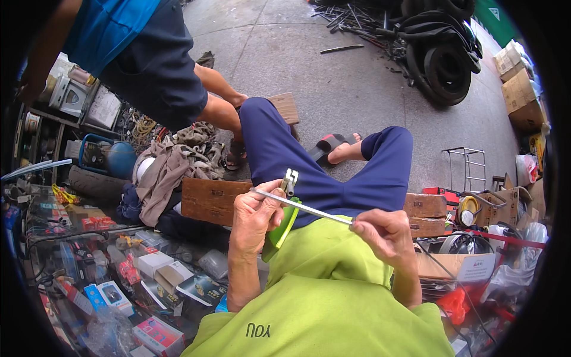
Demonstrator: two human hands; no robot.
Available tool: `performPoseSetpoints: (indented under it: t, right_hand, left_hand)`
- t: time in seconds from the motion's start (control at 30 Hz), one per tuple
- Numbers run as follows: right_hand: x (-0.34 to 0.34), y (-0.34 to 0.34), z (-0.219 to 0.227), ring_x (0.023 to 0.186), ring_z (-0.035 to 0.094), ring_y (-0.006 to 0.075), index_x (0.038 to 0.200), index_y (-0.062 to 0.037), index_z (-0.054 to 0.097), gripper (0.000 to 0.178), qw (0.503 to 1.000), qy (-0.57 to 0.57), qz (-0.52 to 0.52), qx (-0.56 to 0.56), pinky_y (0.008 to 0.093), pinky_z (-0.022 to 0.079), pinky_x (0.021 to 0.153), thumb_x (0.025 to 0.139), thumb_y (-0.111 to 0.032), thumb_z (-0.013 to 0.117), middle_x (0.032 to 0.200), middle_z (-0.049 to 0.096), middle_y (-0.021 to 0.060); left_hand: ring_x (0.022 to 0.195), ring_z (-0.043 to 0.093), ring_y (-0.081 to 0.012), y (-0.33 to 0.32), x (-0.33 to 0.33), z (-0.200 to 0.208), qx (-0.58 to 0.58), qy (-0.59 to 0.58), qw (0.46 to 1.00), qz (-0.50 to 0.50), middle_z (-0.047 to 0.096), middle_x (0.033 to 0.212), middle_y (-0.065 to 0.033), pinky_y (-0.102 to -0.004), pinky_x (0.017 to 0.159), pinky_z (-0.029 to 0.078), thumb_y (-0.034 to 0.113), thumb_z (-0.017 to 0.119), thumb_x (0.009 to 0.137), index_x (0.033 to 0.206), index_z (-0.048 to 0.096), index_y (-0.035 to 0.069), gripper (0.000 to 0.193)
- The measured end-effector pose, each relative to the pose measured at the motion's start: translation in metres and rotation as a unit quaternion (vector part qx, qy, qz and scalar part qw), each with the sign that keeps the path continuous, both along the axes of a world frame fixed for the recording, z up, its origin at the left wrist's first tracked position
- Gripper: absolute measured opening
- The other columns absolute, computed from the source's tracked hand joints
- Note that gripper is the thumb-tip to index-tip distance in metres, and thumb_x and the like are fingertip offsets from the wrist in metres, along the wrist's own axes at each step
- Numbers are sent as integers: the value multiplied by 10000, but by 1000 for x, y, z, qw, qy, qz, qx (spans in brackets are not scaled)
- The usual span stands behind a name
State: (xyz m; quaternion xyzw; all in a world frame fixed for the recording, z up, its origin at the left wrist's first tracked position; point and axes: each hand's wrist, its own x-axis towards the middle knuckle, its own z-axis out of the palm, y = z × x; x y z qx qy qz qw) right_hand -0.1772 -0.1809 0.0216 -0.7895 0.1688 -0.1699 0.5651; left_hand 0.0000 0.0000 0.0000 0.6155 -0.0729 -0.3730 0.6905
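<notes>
left hand (pixel 254 215): closed around a green-handled tool (pixel 283 226) with a small metal clamp head (pixel 289 180), fingers curled, thumb on top
right hand (pixel 380 233): fingertips pinching the far end of a thin metal rod (pixel 300 206)
rod position: over the lap, between both hands, above the blue trousers (pixel 333 172)
rod axis: runs upper-left to lower-right; left end meets the clamp head, right end in the pinch
nearer hand: left sits at the working end
around: second person (pixel 148 59) standing at upper left; wooden box (pixel 208 199) just beside left hand; stacked tyres (pixel 443 59) well apart

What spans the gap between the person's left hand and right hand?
In the head view, a thin metal rod runs from the left hand to the right hand.
</notes>
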Motion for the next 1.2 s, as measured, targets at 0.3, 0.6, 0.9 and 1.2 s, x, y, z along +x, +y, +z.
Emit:
performPoseSetpoints:
  t: [0.3, 0.6, 0.9, 1.2]
  right_hand:
    - [4, -13, -12, 553, 422, 7, 924, 9, 676, 254, 974, 8, -190, 120, 185, 322, 469, 860, -225, 750, 655, 544, -70]
    - [63, 18, -11, 588, 558, 46, 1016, 33, 650, 415, 996, -52, -48, 50, 204, 470, 559, 728, -193, 847, 683, 646, 64]
    - [63, -2, -16, 565, 340, -14, 814, -9, 667, 295, 952, 3, -115, 283, 197, 239, 478, 916, -286, 683, 628, 457, -110]
    - [-12, -1, -2, 513, 472, 52, 879, 31, 690, 281, 991, 116, -33, 59, 220, 391, 481, 834, -236, 764, 583, 550, 11]
  left_hand:
    - [509, 484, -52, -5, 0, 3, -79, 97, 992, -27, 624, 802, -63, -165, 405, 269, 141, 595, 957, 1134, 638, -40, 257]
    - [508, 456, -47, -12, -13, 8, -65, 86, 990, -90, 625, 768, -42, -176, 416, 260, 123, 605, 950, 1150, 646, -17, 248]
    - [524, 400, -42, -3, -2, -4, -245, 315, 914, -77, 527, 867, -66, -164, 423, 269, 188, 492, 1010, 1227, 526, -67, 336]
    - [459, 364, -42, 7, 13, -7, -272, 302, 913, -27, 486, 785, -47, -179, 421, 291, 233, 451, 1029, 1210, 511, -46, 338]
